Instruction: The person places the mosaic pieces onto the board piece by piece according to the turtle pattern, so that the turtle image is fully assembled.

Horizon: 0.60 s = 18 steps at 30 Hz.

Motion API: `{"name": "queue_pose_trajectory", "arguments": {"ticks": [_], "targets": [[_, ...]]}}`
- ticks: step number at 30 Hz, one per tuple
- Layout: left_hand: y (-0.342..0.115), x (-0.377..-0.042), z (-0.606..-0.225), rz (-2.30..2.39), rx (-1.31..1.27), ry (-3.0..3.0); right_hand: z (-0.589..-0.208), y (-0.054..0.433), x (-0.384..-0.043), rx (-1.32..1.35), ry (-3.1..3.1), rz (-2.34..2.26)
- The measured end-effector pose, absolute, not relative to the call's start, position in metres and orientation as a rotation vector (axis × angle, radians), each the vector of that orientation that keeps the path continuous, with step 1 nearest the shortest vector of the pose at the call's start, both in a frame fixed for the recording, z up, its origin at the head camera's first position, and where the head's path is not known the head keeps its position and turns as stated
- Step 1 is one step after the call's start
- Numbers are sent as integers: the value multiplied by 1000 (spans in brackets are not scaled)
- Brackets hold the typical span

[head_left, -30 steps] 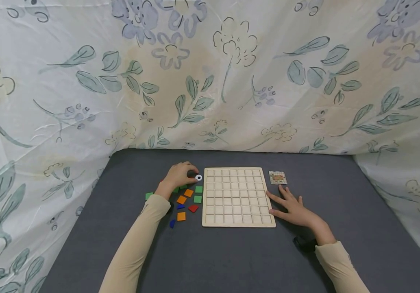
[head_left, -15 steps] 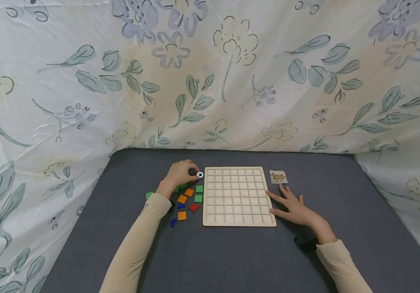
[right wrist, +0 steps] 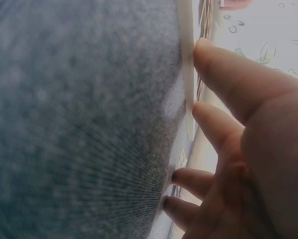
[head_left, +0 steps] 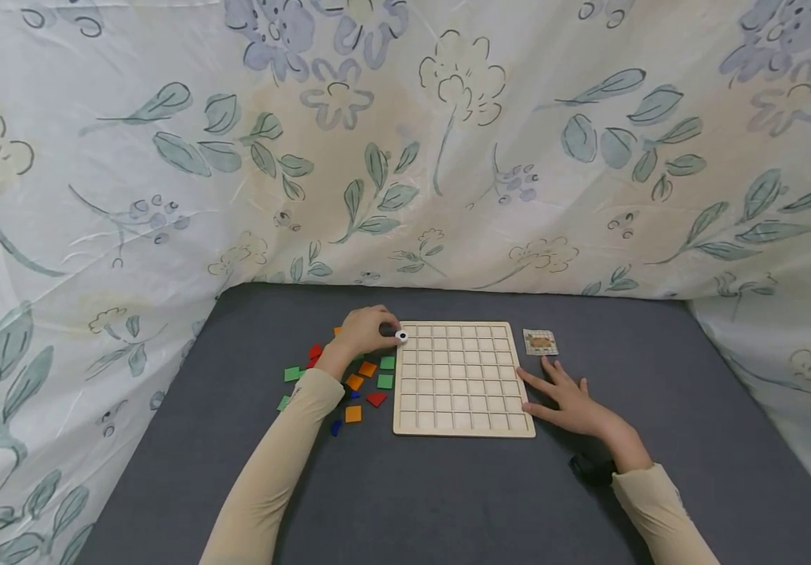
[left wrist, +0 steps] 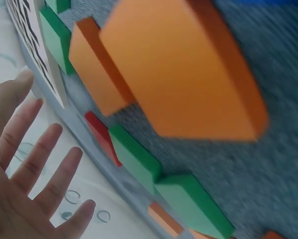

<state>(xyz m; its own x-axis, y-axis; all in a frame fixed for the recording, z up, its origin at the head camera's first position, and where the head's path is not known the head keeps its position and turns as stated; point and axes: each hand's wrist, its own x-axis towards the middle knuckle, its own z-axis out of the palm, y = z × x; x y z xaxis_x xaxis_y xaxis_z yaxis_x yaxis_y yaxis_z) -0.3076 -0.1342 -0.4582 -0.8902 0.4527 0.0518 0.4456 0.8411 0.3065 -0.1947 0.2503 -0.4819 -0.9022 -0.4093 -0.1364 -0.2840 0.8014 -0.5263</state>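
In the head view my left hand (head_left: 366, 331) pinches a small round white piece with a black centre (head_left: 401, 336) between thumb and fingers. The piece overlaps the far left corner of the wooden grid board (head_left: 458, 377). In the left wrist view the left hand (left wrist: 34, 174) appears beside the tiles; the white piece does not show there. Fingers spread, my right hand (head_left: 571, 404) lies at the board's right edge, thumb and a fingertip touching it. The right wrist view shows that hand (right wrist: 238, 149) with fingertips at the board's edge (right wrist: 186, 59).
Left of the board lie loose tiles: orange (head_left: 353, 413), green (head_left: 385, 381), red (head_left: 376, 399) and blue (head_left: 336, 428). Some are partly hidden by the left arm. A small picture card (head_left: 541, 342) lies beyond the right hand. A floral cloth (head_left: 447, 157) hangs behind the dark table.
My left hand has moved right with the white piece, from beside the board to over its far left corner. More tiles show behind the left wrist. The right hand stays put.
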Motion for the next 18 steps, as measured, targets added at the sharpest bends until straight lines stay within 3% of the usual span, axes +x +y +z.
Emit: {"name": "queue_pose_trajectory", "arguments": {"ticks": [18], "targets": [[-109,-311,-463,473,774,2953,-483,250,-194,-522,2760,-736]]}}
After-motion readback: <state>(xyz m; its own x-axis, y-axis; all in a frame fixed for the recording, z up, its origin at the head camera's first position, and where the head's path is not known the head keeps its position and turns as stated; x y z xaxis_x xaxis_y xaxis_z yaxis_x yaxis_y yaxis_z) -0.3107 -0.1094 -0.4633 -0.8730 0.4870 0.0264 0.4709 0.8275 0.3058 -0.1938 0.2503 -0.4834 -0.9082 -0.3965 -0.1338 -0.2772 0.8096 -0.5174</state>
